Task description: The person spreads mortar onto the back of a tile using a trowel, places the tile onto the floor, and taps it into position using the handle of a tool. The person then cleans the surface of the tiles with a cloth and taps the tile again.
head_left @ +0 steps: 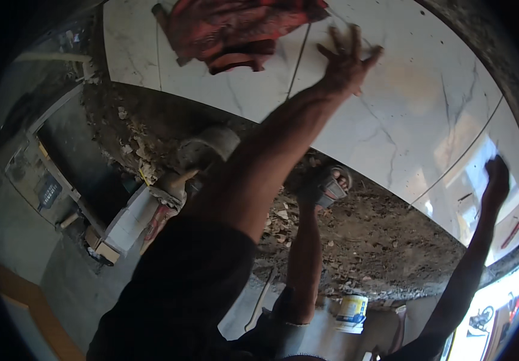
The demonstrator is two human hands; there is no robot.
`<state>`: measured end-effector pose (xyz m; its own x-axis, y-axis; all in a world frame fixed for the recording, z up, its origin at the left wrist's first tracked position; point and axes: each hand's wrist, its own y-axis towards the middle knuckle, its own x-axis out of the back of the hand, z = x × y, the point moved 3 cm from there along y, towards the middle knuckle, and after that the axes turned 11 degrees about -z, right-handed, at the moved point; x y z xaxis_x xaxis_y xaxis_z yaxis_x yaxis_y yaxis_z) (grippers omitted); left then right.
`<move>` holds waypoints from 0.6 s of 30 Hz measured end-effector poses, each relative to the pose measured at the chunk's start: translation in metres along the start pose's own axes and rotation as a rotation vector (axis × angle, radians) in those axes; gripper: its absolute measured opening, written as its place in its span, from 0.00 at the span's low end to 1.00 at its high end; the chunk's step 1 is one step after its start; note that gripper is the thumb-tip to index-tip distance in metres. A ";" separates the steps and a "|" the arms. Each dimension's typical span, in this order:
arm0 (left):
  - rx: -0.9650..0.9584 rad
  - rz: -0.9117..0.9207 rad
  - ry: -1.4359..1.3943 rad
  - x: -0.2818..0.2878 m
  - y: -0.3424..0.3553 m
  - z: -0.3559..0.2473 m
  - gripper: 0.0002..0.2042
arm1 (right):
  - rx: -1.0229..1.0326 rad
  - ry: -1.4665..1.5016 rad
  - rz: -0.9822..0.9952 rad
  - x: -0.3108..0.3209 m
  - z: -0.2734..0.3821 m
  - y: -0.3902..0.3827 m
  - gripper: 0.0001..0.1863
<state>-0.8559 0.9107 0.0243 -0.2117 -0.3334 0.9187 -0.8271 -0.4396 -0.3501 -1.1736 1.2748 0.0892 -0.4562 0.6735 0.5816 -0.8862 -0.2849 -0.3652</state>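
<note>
My left hand (pixel 347 60) rests on a white marble-patterned tile (pixel 404 78), its fingers spread wide, holding nothing. Left of it, a crumpled red and dark cloth (pixel 235 33) lies across the tiles. Over at the right, my right hand (pixel 498 174) is at the tiled surface where daylight reflects. It shows as a dark shape, so its fingers and anything in them cannot be made out. A small red elongated object (pixel 511 234) lies on the tile below the right hand.
Loose soil and rubble (pixel 374 240) run along the tiles' near edge. My sandalled foot (pixel 332 188) stands there. A yellow and white bucket (pixel 351 313) is at the bottom. A recessed block-walled pit (pixel 128 219) lies at left. Outside, a motorcycle (pixel 482 317) stands at lower right.
</note>
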 end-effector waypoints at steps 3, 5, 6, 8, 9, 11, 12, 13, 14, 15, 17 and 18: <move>0.016 -0.047 0.054 0.002 -0.009 0.002 0.54 | -0.049 -0.044 0.086 -0.001 0.048 -0.162 0.14; 0.032 -0.130 0.069 -0.010 0.009 -0.022 0.45 | -0.078 -0.009 0.053 0.026 0.055 -0.254 0.16; 0.018 -0.150 0.049 -0.023 0.020 -0.016 0.45 | -0.104 0.190 0.080 0.029 0.058 -0.302 0.17; 0.049 -0.139 -0.474 -0.032 0.004 0.053 0.27 | -0.313 0.110 0.060 -0.029 0.096 -0.396 0.15; -0.009 -0.034 -0.555 -0.028 -0.004 0.064 0.21 | -0.480 0.117 0.014 -0.048 0.120 -0.432 0.14; -0.233 0.152 -0.485 -0.008 -0.039 0.027 0.17 | -0.549 0.107 -0.071 -0.061 0.158 -0.474 0.14; -0.229 0.076 -0.740 0.020 -0.074 0.014 0.18 | -0.583 0.129 -0.111 -0.071 0.170 -0.496 0.14; -0.180 0.257 -0.806 0.040 -0.105 0.003 0.20 | -0.552 0.119 -0.118 -0.088 0.186 -0.509 0.14; -0.202 0.403 -1.067 0.062 -0.152 0.007 0.24 | -0.553 0.158 -0.128 -0.110 0.202 -0.523 0.13; 0.030 0.534 -1.292 0.127 -0.192 0.007 0.23 | -0.527 0.175 -0.169 -0.118 0.212 -0.528 0.12; 0.154 0.430 -1.689 0.197 -0.278 0.076 0.16 | -0.445 0.071 0.036 -0.175 0.237 -0.557 0.11; 0.258 0.367 -1.621 0.194 -0.328 0.114 0.17 | -0.462 0.212 0.120 -0.219 0.288 -0.571 0.11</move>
<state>-0.5662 0.8947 0.2962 0.4925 -0.8248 -0.2779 -0.7232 -0.2102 -0.6579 -0.5906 1.0935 0.3798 -0.4839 0.7916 0.3731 -0.6788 -0.0704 -0.7310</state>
